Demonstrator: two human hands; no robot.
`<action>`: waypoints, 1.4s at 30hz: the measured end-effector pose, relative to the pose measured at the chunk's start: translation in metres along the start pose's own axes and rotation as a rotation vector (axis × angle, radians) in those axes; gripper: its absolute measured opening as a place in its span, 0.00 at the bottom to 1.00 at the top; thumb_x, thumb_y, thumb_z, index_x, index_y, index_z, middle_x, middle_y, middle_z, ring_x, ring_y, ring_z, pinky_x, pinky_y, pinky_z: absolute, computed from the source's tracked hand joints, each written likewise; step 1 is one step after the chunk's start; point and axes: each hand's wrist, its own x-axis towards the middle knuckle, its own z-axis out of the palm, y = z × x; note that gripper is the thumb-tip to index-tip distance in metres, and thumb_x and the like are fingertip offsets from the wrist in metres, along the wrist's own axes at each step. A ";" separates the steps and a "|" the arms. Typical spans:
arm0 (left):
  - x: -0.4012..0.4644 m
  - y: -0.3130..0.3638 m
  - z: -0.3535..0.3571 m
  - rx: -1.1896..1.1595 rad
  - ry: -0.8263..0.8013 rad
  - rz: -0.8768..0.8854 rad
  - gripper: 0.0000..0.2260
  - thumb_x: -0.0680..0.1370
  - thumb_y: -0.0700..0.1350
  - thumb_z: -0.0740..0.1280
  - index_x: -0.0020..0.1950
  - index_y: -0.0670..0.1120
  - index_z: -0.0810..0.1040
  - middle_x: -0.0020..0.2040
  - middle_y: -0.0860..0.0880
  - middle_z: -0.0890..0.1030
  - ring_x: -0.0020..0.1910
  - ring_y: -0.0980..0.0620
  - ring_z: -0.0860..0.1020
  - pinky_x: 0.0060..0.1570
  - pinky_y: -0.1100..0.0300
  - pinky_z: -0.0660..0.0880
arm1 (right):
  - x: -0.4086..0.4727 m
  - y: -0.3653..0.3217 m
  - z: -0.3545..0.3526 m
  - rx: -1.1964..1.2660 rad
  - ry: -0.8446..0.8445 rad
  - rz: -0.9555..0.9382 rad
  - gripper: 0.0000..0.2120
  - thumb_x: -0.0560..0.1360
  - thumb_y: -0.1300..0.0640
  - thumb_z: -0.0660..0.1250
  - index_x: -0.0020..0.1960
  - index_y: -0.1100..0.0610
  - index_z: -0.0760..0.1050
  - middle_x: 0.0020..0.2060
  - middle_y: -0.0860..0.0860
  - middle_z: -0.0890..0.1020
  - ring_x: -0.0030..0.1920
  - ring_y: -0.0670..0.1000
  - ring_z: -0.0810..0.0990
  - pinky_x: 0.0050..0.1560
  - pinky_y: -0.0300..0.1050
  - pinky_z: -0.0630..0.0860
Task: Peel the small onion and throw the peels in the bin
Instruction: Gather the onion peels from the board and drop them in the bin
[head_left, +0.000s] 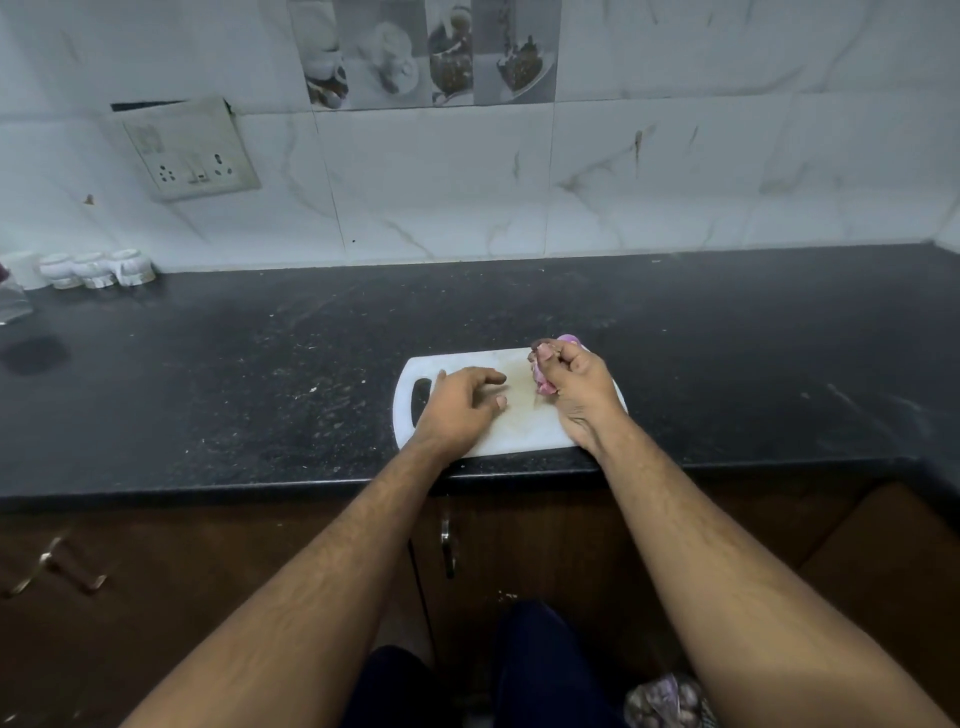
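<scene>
A white cutting board lies on the black counter near its front edge. My right hand is over the board's right part and grips a bunch of purple onion peels in its curled fingers. Just beyond that hand a small peeled purple onion peeks out at the board's far right corner, mostly hidden by the knuckles. My left hand rests on the board's left part with relaxed fingers and holds nothing. No bin is plainly in view.
The black counter runs wide to both sides, backed by a tiled wall with a socket plate. White cups stand at the far left. Brown cabinet doors lie below. A bag of onions sits on the floor at bottom right.
</scene>
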 end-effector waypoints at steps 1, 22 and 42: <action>0.000 0.002 0.000 0.036 -0.016 0.010 0.12 0.82 0.46 0.70 0.66 0.48 0.82 0.68 0.51 0.82 0.72 0.50 0.75 0.82 0.51 0.42 | 0.000 -0.001 0.001 0.024 0.015 0.012 0.05 0.82 0.64 0.65 0.50 0.60 0.79 0.34 0.49 0.80 0.31 0.44 0.77 0.31 0.35 0.74; -0.009 -0.001 -0.009 -0.235 -0.042 -0.025 0.21 0.76 0.53 0.78 0.66 0.49 0.82 0.63 0.55 0.83 0.64 0.57 0.80 0.67 0.58 0.76 | -0.011 -0.013 0.009 -0.013 0.230 0.088 0.23 0.81 0.35 0.58 0.43 0.54 0.70 0.28 0.47 0.64 0.24 0.46 0.58 0.26 0.40 0.62; -0.004 0.023 -0.001 0.106 0.119 0.004 0.03 0.79 0.44 0.73 0.46 0.50 0.85 0.44 0.54 0.85 0.48 0.52 0.83 0.52 0.54 0.79 | -0.007 -0.008 0.006 -0.012 0.179 0.050 0.17 0.84 0.44 0.61 0.47 0.57 0.77 0.25 0.46 0.65 0.24 0.44 0.58 0.24 0.39 0.53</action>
